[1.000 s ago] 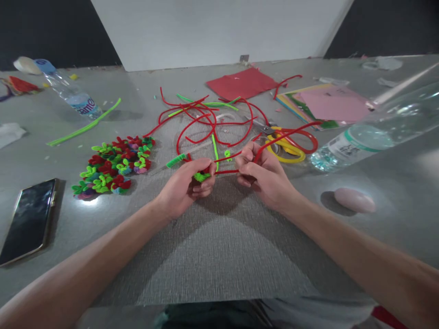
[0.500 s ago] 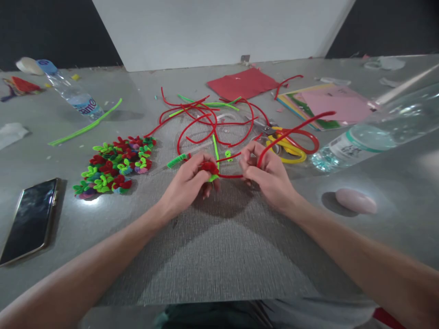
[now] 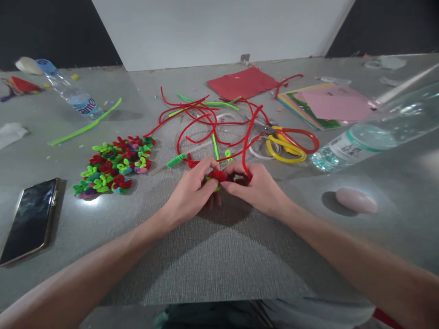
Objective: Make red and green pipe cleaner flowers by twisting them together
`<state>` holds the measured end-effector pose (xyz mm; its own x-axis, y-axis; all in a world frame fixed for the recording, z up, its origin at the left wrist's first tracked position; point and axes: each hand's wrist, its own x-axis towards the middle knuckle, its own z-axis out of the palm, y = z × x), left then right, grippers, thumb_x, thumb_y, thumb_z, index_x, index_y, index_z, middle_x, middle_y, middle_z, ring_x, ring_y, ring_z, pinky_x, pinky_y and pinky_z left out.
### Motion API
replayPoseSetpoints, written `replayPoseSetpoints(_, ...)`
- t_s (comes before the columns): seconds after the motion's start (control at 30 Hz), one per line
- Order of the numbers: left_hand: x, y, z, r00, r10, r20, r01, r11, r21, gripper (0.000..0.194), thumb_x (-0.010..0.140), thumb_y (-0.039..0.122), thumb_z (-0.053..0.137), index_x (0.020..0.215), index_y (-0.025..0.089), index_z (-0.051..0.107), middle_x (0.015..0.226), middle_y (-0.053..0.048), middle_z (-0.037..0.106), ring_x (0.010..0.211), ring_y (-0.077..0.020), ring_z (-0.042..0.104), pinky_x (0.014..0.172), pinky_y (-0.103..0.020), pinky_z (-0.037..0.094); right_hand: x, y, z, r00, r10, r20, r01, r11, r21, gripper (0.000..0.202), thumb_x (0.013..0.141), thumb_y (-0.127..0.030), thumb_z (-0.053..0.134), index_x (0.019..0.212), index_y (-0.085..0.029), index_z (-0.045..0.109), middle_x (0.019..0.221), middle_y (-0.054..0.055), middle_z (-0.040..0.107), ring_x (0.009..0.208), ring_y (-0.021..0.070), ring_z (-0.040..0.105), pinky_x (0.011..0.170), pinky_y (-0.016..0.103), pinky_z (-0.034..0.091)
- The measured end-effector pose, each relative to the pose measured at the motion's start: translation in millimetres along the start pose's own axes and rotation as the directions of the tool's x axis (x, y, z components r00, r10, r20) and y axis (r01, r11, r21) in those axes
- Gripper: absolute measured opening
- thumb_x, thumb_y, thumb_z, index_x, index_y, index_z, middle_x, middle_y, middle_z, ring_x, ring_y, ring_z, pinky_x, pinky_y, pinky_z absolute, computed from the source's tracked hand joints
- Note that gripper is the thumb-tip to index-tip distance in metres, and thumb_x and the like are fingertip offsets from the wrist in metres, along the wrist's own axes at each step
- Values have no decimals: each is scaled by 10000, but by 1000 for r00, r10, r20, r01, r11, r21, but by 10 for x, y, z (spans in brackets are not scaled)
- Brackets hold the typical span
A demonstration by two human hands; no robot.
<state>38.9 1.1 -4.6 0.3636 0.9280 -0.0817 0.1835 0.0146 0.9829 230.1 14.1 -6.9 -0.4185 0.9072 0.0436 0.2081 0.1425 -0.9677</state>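
My left hand (image 3: 195,188) pinches a small red and green pipe cleaner piece (image 3: 216,175) above the middle of the table. My right hand (image 3: 258,186) is closed around a red pipe cleaner (image 3: 245,146), its thumb and forefinger at the right side of the small piece. The pipe cleaner's free end rises in a curve above the right hand. Fingers hide part of the piece and where the strand joins it. Just beyond the hands lie loose red pipe cleaners (image 3: 197,108), a short green one (image 3: 215,147) and a tight green coil (image 3: 176,160).
Finished pipe cleaner flowers (image 3: 108,170) cluster at left, near a phone (image 3: 31,214) and a water bottle (image 3: 73,93). Scissors (image 3: 288,144) with red and yellow handles lie right, before a large bottle (image 3: 356,139). A pinkish oval object (image 3: 356,201), coloured sheets (image 3: 336,103) and red paper (image 3: 242,83) lie around.
My right hand has moved left to meet the small piece in my left hand. The red strand's free end has swung up and left, and the straight stretch between the hands is gone.
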Motion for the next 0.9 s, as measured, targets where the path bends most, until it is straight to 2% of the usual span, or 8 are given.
replayPoseSetpoints(0.13, 15, 7, -18, 999, 42, -33, -41, 999, 31, 99, 865, 149, 515, 929, 216, 550, 681, 35, 659, 595, -132, 626, 565, -238, 464, 10, 9, -10, 1000, 4, -23, -3, 999, 43, 40, 835, -178, 647, 806, -187, 674, 757, -27, 640, 724, 129, 559, 685, 275, 429)
replayPoseSetpoints(0.23, 40, 38, -70, 996, 80, 29, -81, 996, 30, 54, 837, 173, 561, 828, 178, 614, 738, 17, 611, 685, -127, 564, 637, -254, 418, 12, 4, -19, 998, -9, -55, 12, 998, 58, 31, 789, -161, 630, 788, -192, 631, 715, -43, 568, 687, 119, 493, 641, 266, 386)
replayPoseSetpoints(0.33, 63, 62, -116, 990, 95, 108, -89, 994, -60, 183, 924, 304, 625, 813, 160, 647, 768, 8, 589, 724, -132, 509, 674, -269, 373, 3, -20, -25, 999, -12, -33, 14, 998, 54, 32, 795, -171, 629, 786, -196, 610, 704, -46, 530, 658, 112, 455, 603, 261, 349)
replayPoseSetpoints(0.43, 73, 43, -128, 990, 111, 91, -100, 987, -126, 340, 987, 416, 665, 768, 158, 636, 756, 12, 543, 721, -128, 460, 684, -275, 338, -4, -33, -27, 1000, -22, -17, 22, 1000, 16, 131, 831, -251, 725, 800, -197, 609, 702, -48, 536, 647, 112, 459, 592, 260, 342)
replayPoseSetpoints(0.57, 70, -27, -122, 994, 52, 100, -19, 951, -308, 290, 946, 401, 760, 813, 156, 681, 805, 0, 574, 773, -133, 493, 725, -261, 361, 4, -3, -40, 993, -109, -38, 109, 994, 0, 185, 901, -315, 752, 806, -190, 652, 747, -30, 579, 698, 122, 495, 645, 273, 379)
replayPoseSetpoints(0.7, 73, -80, -112, 992, -29, 124, 93, 836, -541, 265, 902, 399, 818, 829, 158, 734, 848, -21, 631, 805, -142, 555, 755, -250, 431, 7, 19, -46, 981, -190, -39, 191, 981, 30, 160, 943, -299, 734, 836, -190, 688, 787, -17, 617, 743, 132, 531, 688, 283, 406)
replayPoseSetpoints(0.8, 79, -98, -105, 991, -43, 129, 112, 798, -592, 259, 901, 396, 829, 835, 154, 764, 853, -29, 653, 792, -139, 573, 750, -246, 460, -2, 20, -39, 978, -204, -40, 205, 978, 39, 139, 938, -260, 742, 833, -190, 685, 792, -18, 615, 750, 131, 535, 688, 281, 405)
replayPoseSetpoints(0.9, 77, -100, -99, 984, -47, 170, 143, 776, -615, 251, 896, 375, 840, 830, 149, 752, 844, -25, 641, 777, -132, 574, 748, -243, 473, -3, 26, -37, 981, -190, -27, 192, 973, 131, 142, 944, -254, 745, 836, -199, 672, 779, -25, 601, 718, 126, 513, 660, 279, 394)
